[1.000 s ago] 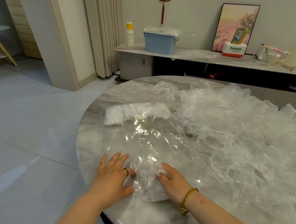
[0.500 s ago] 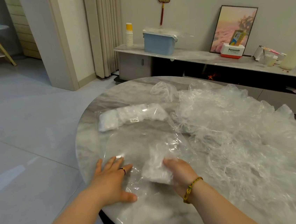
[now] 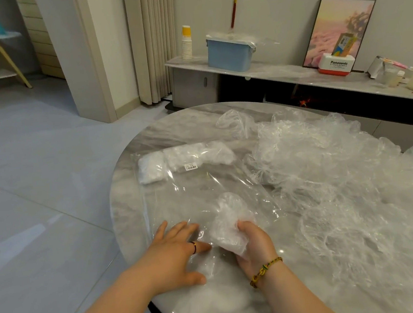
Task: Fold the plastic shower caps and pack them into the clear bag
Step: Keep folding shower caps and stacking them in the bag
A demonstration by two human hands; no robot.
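Observation:
A folded shower cap (image 3: 229,221), a crumpled translucent bundle, is gripped from below by my right hand (image 3: 257,248) just above the marble table (image 3: 129,164). My left hand (image 3: 175,254) lies flat with spread fingers on the near end of the clear bag (image 3: 198,190), pressing it to the table. The bag stretches away from me; folded white caps (image 3: 182,158) fill its far end, under a small barcode label (image 3: 191,167). A big heap of loose shower caps (image 3: 343,180) covers the table's right half.
The round table's edge curves close on the left, with grey floor (image 3: 38,186) beyond. A low cabinet (image 3: 281,77) behind holds a blue box (image 3: 229,54), stacked paper cups (image 3: 186,43), a framed picture (image 3: 337,30) and a white-and-red box (image 3: 334,65).
My right hand has lifted the folded cap off the table and turned it upward. My left hand slid slightly left and flattened on the bag's near end.

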